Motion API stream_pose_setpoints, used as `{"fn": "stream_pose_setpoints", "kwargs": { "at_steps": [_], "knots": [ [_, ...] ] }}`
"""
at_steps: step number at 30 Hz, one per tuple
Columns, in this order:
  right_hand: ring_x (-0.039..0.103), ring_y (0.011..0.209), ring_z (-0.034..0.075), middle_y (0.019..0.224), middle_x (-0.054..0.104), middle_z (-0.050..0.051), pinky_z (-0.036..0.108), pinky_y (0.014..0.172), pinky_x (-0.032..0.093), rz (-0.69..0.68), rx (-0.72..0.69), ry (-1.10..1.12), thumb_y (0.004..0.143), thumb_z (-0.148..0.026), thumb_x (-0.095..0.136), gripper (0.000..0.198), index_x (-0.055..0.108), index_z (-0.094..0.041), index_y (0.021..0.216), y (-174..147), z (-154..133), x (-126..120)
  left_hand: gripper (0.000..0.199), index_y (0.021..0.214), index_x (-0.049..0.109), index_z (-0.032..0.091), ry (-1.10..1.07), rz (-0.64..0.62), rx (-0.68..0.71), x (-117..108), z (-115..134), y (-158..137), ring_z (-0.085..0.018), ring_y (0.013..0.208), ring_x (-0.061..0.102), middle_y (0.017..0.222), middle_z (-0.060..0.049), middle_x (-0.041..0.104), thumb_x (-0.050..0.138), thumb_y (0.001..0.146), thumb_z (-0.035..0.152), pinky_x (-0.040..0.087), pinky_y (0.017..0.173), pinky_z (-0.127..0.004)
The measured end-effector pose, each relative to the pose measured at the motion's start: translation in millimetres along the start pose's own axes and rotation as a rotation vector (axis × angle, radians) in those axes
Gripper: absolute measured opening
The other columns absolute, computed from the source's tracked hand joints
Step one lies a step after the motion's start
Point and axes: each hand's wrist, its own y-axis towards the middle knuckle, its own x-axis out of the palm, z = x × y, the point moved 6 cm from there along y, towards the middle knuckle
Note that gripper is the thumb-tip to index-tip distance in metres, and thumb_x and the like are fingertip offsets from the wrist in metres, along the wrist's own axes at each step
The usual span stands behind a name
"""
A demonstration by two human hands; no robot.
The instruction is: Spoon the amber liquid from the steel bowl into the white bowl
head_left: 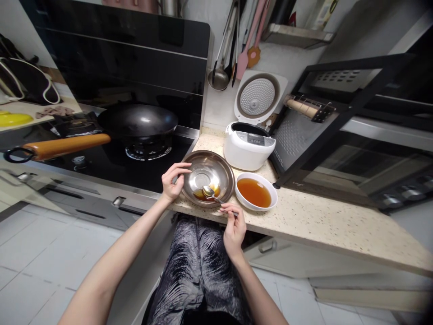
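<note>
A steel bowl [220, 168] stands on the counter near its front edge, with a small pool of amber liquid [199, 195] on its near side. My left hand [173, 180] grips the bowl's left rim, fingers reaching over the edge and thumb lower down. Between the fingers and thumb of my right hand [234, 225] is the handle of a metal spoon [209, 192]. Its head is inside the bowl, at the liquid. Just right of the steel bowl, a white bowl [273, 198] holds reddish-brown liquid [253, 192].
Behind the bowls stands a white rice cooker [249, 151], lid raised. A black wok [138, 122] sits on the stove at left, its wooden handle [71, 145] pointing left. An oven on a black rack [365, 167] occupies the right side. Utensils [219, 79] hang on the wall.
</note>
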Motion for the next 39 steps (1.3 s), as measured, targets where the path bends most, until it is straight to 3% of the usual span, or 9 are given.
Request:
{"fn": "stream_pose_setpoints", "kwargs": {
  "at_steps": [13, 21, 27, 39],
  "knots": [
    [0.072, 0.083, 0.015, 0.098, 0.072, 0.005, 0.032, 0.079, 0.063, 0.067, 0.042, 0.035, 0.108, -0.027, 0.049, 0.022, 0.063, -0.022, 0.093, -7.8, 9.2, 6.7, 0.022, 0.095, 0.078, 0.02, -0.004, 0.002, 0.006, -0.2, -1.2, -0.6, -0.025, 0.1, 0.074, 0.113, -0.01, 0.079, 0.056, 0.096, 0.022, 0.059, 0.089, -0.042],
    [0.072, 0.08, 0.014, 0.097, 0.071, 0.004, 0.03, 0.075, 0.063, 0.116, 0.0, 0.043, 0.108, -0.025, 0.049, 0.02, 0.062, -0.022, 0.093, 0.4, -1.5, 2.5, 0.023, 0.095, 0.078, 0.019, -0.003, -0.004, -0.002, -0.9, -2.9, -1.5, -0.025, 0.102, 0.074, 0.114, -0.011, 0.079, 0.055, 0.096, 0.023, 0.059, 0.088, -0.042],
    [0.071, 0.08, 0.014, 0.097, 0.071, 0.004, 0.032, 0.077, 0.062, 0.17, -0.029, 0.026, 0.108, -0.026, 0.049, 0.017, 0.062, -0.022, 0.096, 12.7, -15.0, -9.8, 0.023, 0.095, 0.078, 0.019, 0.003, -0.009, -0.01, -1.6, -3.6, -1.5, -0.025, 0.102, 0.074, 0.114, -0.01, 0.079, 0.055, 0.097, 0.023, 0.059, 0.089, -0.042],
    [0.071, 0.084, 0.016, 0.097, 0.069, 0.004, 0.034, 0.079, 0.063, 0.423, -0.064, -0.033, 0.106, -0.029, 0.054, 0.016, 0.063, -0.021, 0.096, 38.3, -30.6, -51.8, 0.022, 0.094, 0.078, 0.019, 0.005, 0.005, 0.007, -3.8, -1.5, 0.6, -0.026, 0.1, 0.075, 0.112, -0.011, 0.079, 0.057, 0.097, 0.024, 0.058, 0.088, -0.042]
  ]
}}
